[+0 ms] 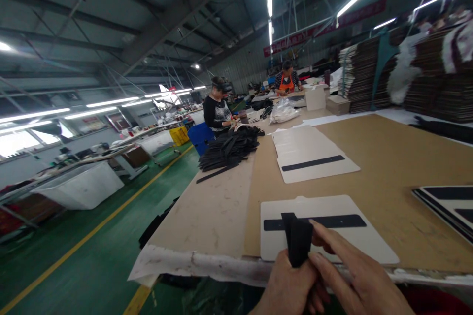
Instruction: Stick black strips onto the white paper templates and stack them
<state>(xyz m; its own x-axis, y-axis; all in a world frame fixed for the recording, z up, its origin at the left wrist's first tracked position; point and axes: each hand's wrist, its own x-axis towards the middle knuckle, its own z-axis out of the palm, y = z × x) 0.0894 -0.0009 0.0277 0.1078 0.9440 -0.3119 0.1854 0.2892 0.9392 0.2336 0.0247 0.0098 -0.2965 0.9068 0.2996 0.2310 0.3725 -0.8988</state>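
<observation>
Both wrists cut off; co-worker's face blurred
</observation>
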